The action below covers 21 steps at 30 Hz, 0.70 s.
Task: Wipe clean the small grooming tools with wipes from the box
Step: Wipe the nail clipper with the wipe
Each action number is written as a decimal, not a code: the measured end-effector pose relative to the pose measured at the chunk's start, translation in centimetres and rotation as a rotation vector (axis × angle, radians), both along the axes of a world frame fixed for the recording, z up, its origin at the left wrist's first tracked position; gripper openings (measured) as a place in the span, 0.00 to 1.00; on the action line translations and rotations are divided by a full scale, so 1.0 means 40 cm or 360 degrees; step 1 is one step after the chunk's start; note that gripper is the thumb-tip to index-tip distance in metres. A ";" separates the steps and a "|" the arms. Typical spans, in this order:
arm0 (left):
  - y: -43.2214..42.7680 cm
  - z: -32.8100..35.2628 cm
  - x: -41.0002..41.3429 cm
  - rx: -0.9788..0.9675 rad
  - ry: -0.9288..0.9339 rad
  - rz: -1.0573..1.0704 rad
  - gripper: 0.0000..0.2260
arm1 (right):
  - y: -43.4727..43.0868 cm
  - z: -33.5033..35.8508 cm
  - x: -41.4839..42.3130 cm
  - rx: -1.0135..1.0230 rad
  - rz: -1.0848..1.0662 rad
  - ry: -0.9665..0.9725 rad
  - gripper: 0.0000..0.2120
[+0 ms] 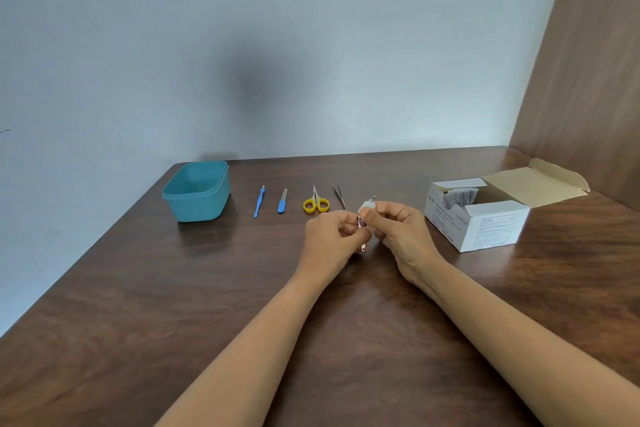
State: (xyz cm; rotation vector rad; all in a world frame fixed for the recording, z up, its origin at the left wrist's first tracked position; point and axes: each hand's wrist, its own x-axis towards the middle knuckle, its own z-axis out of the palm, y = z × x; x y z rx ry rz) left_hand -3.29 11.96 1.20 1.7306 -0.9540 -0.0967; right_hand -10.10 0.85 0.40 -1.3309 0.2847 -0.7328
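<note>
My left hand pinches a small metal nail clipper above the table's middle. My right hand pinches a white wipe against the clipper's upper end. Behind the hands, four tools lie in a row on the table: a blue cuticle pusher, a blue-handled nail file, yellow-handled scissors and metal tweezers. The white box of wipes stands open to the right, with packets showing inside.
A teal plastic tub stands at the table's back left corner, near the wall. A brown wooden panel rises along the right side. The brown wooden table stretches toward me.
</note>
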 end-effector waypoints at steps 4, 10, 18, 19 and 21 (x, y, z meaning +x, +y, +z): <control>0.001 -0.006 0.004 0.0017 -0.0020 0.0039 0.04 | 0.003 -0.005 0.001 -0.0157 -0.0036 -0.0059 0.06; 0.004 -0.008 0.010 0.0026 0.0045 0.0019 0.03 | 0.012 -0.001 0.005 -0.0370 -0.0064 -0.0048 0.03; -0.007 -0.015 0.018 0.0012 0.0112 -0.0047 0.03 | -0.005 0.003 0.001 -0.0377 0.0002 -0.0001 0.07; -0.008 -0.016 0.018 0.0005 0.0113 -0.0057 0.04 | -0.008 0.004 0.000 -0.0379 0.0007 0.0006 0.08; -0.010 -0.018 0.019 -0.0006 0.0098 -0.0077 0.05 | -0.009 0.005 -0.001 -0.0392 0.0000 0.0033 0.12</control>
